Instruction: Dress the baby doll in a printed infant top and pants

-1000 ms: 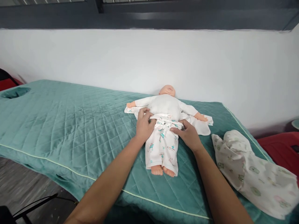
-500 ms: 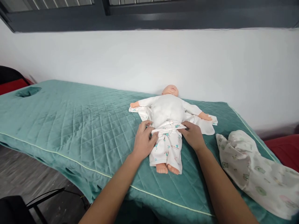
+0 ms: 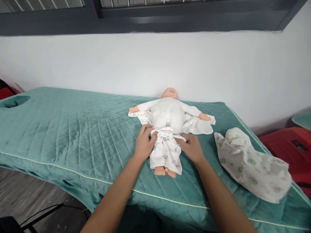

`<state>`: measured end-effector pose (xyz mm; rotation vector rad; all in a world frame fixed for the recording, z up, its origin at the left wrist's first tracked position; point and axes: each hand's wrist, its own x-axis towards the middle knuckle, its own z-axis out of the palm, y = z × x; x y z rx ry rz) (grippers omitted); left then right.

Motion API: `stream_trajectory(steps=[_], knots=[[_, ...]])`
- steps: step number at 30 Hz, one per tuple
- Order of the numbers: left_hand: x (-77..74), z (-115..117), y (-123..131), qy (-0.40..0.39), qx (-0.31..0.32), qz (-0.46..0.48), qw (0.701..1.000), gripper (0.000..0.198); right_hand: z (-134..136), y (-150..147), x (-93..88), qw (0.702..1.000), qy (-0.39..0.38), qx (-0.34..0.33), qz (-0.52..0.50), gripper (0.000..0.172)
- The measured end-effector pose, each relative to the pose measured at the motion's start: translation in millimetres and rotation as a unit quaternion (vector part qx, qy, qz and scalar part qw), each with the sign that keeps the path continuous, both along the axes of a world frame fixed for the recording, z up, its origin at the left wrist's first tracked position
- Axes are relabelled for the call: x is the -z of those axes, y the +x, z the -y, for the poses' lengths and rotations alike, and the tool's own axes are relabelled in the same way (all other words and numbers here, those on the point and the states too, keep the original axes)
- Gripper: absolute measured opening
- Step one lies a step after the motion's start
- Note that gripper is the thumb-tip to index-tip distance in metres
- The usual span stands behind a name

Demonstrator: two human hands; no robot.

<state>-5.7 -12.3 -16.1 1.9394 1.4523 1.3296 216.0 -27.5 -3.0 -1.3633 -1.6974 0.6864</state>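
Observation:
A baby doll [image 3: 167, 111] lies on its back on the green quilted bed, head towards the wall and arms spread. Its torso is white cloth. White patterned baby pants [image 3: 165, 153] cover its legs, with the bare feet showing at the hems. My left hand [image 3: 145, 142] is closed on the waistband at the doll's left-hand side in view. On the opposite side, my right hand [image 3: 191, 147] pinches the waistband. Beneath the doll's torso and arms an opened white baby shirt [image 3: 198, 125] is spread out.
A crumpled white printed cloth [image 3: 252, 165] lies to the right on the bed [image 3: 85, 129]. Behind the bed stands a white wall [image 3: 121, 64] under a dark window frame [image 3: 182, 21]. Red objects [image 3: 289, 145] are beyond the right edge.
My right hand has drawn its side of the waistband down towards the feet, so more of the white torso shows. The view has shifted slightly to the right.

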Motion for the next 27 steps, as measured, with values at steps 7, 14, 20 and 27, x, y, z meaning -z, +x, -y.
stream_trajectory(steps=[7,14,20,27], knots=[[-2.7,2,-1,-0.024,0.001,0.007,1.0,0.016,-3,3,-3.0,0.997,-0.039,0.008,-0.065,0.038],[-0.5,1,-2,-0.017,0.001,0.003,1.0,0.014,-1,5,-4.4,0.996,-0.035,0.02,-0.084,0.03],[0.7,1,-3,0.005,0.0,0.006,1.0,0.013,-3,5,5.6,0.995,-0.025,0.023,-0.089,0.03],[-0.5,1,-2,0.026,-0.01,0.011,1.0,0.016,6,31,-24.5,0.977,0.15,0.004,-0.151,0.061]])
